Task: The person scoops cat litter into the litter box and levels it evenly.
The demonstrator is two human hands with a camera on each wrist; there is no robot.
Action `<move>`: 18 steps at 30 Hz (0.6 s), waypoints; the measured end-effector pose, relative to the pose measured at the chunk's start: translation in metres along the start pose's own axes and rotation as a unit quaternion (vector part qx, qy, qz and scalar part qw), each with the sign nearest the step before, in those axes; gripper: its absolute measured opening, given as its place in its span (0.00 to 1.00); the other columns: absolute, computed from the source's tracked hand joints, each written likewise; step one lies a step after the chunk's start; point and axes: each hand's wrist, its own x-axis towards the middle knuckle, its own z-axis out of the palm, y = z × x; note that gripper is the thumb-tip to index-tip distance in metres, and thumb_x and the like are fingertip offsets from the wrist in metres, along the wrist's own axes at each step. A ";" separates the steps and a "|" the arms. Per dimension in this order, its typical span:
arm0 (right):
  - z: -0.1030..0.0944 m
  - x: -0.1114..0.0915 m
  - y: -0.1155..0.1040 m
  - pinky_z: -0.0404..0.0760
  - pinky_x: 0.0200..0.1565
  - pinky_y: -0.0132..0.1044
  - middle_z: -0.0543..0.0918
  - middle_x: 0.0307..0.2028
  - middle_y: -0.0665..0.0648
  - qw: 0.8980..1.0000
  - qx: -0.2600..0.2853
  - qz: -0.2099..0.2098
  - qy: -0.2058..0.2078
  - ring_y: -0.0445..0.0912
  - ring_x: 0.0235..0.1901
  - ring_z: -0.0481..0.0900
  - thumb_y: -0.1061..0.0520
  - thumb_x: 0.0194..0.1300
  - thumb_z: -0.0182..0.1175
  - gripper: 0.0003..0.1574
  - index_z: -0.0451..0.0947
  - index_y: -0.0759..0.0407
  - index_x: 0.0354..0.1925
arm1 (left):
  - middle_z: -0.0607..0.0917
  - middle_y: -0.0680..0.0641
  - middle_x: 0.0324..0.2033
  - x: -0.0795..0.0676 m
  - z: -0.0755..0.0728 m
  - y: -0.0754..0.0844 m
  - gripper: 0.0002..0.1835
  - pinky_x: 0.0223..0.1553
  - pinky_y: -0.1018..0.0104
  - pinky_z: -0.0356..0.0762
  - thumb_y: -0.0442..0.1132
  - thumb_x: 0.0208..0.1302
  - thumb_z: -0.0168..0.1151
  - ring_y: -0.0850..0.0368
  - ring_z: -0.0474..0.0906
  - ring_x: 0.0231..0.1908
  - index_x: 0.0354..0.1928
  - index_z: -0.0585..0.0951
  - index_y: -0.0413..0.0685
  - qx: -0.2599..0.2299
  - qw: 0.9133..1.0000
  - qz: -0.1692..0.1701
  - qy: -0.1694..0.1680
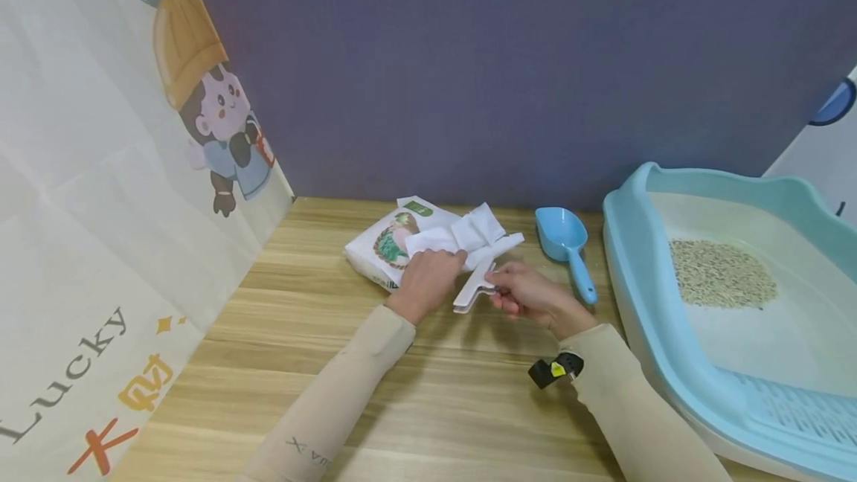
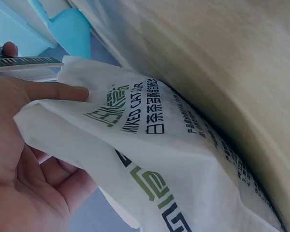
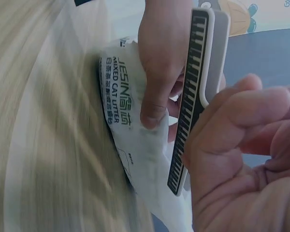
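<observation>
A white bag of cat litter (image 1: 365,250) lies on the wooden table, its mouth end folded over. My left hand (image 1: 428,281) pinches the folded edge, thumb on the printed side and fingers behind it, as the left wrist view shows. Between the thumb and fingers of my right hand (image 1: 532,297) is a long white bag clip (image 1: 474,287), held just right of the left hand. A black and white striped pattern like piano keys runs along the clip (image 3: 189,101) in the right wrist view. Whether the clip touches the bag I cannot tell.
A blue litter scoop (image 1: 561,233) lies right of the bag, handle toward me. Farther right stands a large blue litter box (image 1: 659,318) with a heap of litter pellets (image 1: 721,274) inside. A dark panel (image 1: 495,80) rises behind the table; a printed white sheet (image 1: 80,169) hangs left.
</observation>
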 end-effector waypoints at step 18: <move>0.008 0.004 0.007 0.72 0.19 0.25 0.74 0.17 0.44 1.000 0.023 -0.010 -0.006 0.31 0.11 0.64 0.58 0.80 0.44 0.09 0.66 0.58 0.38 | 0.88 0.46 0.30 0.001 0.000 -0.001 0.02 0.26 0.53 0.81 0.35 0.66 0.61 0.45 0.85 0.28 0.38 0.81 0.50 -0.015 1.000 0.000 -0.020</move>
